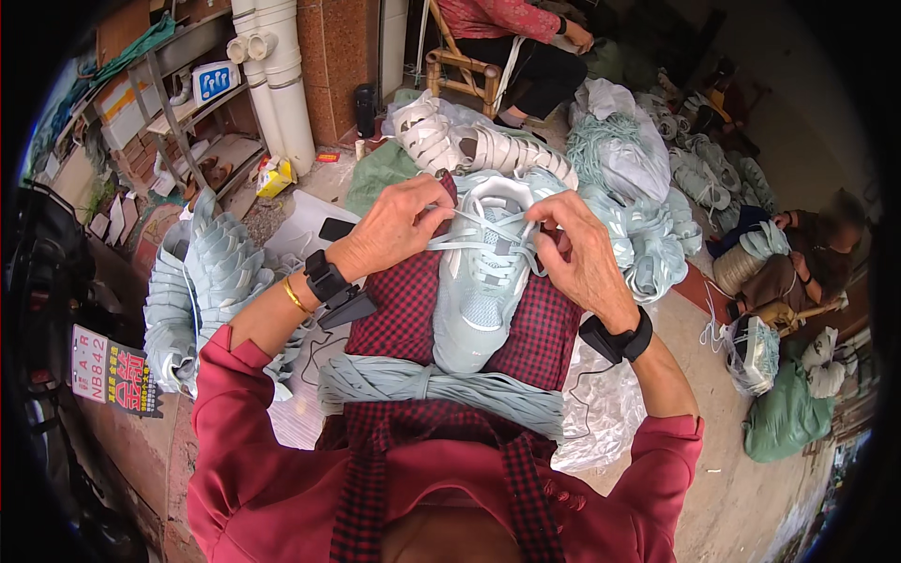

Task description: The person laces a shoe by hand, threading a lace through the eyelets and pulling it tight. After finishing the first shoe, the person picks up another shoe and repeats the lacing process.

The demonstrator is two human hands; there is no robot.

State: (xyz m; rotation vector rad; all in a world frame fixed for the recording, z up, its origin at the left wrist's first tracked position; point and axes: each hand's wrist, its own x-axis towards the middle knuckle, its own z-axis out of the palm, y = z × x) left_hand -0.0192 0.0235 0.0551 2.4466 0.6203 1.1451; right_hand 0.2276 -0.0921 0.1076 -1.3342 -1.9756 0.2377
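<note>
A pale blue-green sneaker point(469, 314) lies on my lap over the red-and-black checked apron point(389, 305), toe toward me. Its matching shoelace point(488, 235) crosses the tongue in rows. On the left of the collar, my left hand point(399, 225) is closed, pinching a stretch of lace between thumb and fingers. My right hand point(584, 251) is closed at the opposite eyelet edge, its thumb and forefinger on the lace there; some of its fingers are curled out of sight. Nearer my waist rests a tied bundle of pale blue-green laces point(441, 389).
Stacked pale blue sneakers point(221, 272) stand at my left, white ones point(507, 150) beyond my lap. More shoes point(648, 244) and a lace-topped bag point(624, 145) are at the right. Two people sit nearby, one ahead point(497, 19), one far right point(812, 253). A green sack point(788, 418) stands right.
</note>
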